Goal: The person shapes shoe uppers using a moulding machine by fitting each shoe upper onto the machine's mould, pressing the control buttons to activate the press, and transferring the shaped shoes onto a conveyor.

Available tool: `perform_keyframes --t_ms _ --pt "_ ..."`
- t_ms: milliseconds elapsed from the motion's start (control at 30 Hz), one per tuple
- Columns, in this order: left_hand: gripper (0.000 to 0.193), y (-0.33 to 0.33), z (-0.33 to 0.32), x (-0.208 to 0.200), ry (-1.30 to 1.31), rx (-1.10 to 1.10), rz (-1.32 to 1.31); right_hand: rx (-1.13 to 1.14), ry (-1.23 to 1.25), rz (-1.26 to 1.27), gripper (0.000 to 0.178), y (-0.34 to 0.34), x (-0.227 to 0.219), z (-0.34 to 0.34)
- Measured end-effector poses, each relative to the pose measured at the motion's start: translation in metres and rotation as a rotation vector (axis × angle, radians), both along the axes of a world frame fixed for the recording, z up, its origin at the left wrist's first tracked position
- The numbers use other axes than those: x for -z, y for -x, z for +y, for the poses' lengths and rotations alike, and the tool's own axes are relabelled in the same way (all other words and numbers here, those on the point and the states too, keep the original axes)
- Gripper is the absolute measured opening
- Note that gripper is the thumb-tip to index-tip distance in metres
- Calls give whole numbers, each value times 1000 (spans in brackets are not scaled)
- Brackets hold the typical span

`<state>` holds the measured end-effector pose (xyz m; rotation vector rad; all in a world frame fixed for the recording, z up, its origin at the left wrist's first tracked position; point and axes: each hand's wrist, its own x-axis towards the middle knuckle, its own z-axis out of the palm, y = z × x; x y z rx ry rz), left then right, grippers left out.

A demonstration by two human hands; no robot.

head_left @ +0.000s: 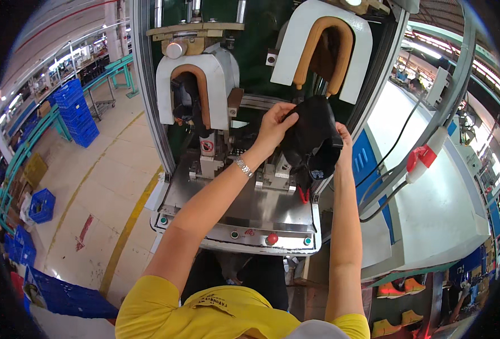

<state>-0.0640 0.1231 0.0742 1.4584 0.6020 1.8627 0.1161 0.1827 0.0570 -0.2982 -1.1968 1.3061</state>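
Observation:
Between my hands is a black shoe upper (313, 127), raised in front of the right-hand station of a machine. My left hand (277, 123) pinches its upper left edge, thumb on top. At its right edge my right hand (344, 138) grips it, with most of the fingers hidden behind. The upper's opening faces down and toward me. Just above it hangs a white U-shaped clamp (360, 56) with a tan lining pad (343, 53). In the left station, another black upper (189, 99) sits inside a second white U-shaped clamp (220, 85).
The machine's metal bed (236, 206) carries a front panel with a red button (272, 238) and green buttons. Blue crates (76, 113) are stacked at left. To the right stand a white bench (425, 209), a hanging red-and-white plug (425, 158) and yellow-orange shoes (400, 287) on a rack.

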Motion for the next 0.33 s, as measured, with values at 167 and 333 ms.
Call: perform_keyframes --t_ms 167,333 --pt "20 1 14 16 30 -75 -13 18 45 -6 5 7 17 13" --pt "28 -3 -4 33 -9 -497 188 158 46 -47 12 7 38 10"
